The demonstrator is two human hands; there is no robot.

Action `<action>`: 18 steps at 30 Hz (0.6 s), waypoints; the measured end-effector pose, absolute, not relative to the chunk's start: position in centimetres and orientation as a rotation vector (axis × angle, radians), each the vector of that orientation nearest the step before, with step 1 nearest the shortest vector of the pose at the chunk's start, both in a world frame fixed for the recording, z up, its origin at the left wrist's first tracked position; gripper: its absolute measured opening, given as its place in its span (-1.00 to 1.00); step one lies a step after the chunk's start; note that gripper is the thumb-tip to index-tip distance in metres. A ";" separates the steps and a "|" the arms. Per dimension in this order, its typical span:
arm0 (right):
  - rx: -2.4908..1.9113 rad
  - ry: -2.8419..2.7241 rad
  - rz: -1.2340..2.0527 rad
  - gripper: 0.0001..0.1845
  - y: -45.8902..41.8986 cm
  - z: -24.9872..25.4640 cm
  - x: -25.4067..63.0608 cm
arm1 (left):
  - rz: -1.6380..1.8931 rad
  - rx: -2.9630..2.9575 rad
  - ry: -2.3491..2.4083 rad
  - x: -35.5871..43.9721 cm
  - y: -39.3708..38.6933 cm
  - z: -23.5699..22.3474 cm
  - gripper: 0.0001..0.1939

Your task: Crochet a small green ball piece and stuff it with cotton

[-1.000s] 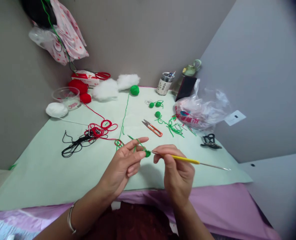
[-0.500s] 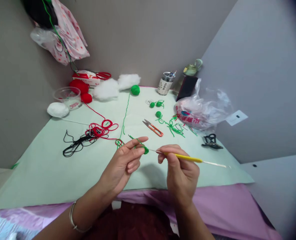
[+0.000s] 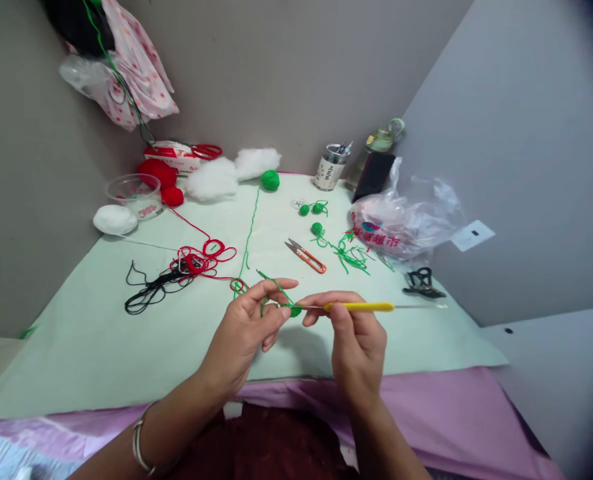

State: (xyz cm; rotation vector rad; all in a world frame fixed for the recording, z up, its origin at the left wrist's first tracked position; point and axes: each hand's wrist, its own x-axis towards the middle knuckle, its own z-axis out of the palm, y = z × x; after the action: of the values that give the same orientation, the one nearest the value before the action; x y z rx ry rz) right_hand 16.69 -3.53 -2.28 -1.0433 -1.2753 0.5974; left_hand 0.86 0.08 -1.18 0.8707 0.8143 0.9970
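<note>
Between thumb and fingers my left hand (image 3: 249, 330) pinches a small green crochet piece (image 3: 295, 311), its index finger stretched out with green yarn running over it. A crochet hook (image 3: 361, 307) with a yellow handle lies level in my right hand (image 3: 359, 340), closed around it like a pen. The hook's thin metal shaft points left and meets the green piece; its tip is hidden there. From my left hand the green yarn (image 3: 251, 230) leads up the table to a green yarn ball (image 3: 270, 180).
Thread snips (image 3: 306, 256) lie beyond my hands, with green yarn scraps (image 3: 351, 257) to their right. Tangled red yarn (image 3: 201, 260) and black yarn (image 3: 149, 293) are at left. A plastic bag (image 3: 401, 220), a pen cup (image 3: 331, 167) and white stuffing (image 3: 211, 179) stand farther back.
My right hand has moved slightly left, and the hook has swung from slanting to nearly level, its shaft now reaching across the green piece. My left fingers have curled a little.
</note>
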 end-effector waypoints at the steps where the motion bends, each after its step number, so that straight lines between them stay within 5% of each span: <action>1: -1.074 -1.355 0.503 -0.74 -3.7 -2.2 16.6 | 1.014 0.901 0.837 0.9 0.0 -1.2 -0.70; 10: -1.050 -1.733 -0.263 -0.59 -3.6 -4.5 16.3 | 0.974 0.760 0.785 1.9 -0.5 -1.1 -0.50; 18: -1.062 -1.585 -0.010 -0.66 -3.9 -3.7 16.4 | 0.890 0.576 0.660 1.4 0.3 -0.8 -0.54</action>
State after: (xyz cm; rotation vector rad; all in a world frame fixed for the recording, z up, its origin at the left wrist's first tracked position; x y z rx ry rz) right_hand 16.38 -3.94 -3.70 -1.0616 -1.5853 -0.0098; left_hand 1.40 0.33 -0.83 0.5760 0.6603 0.8902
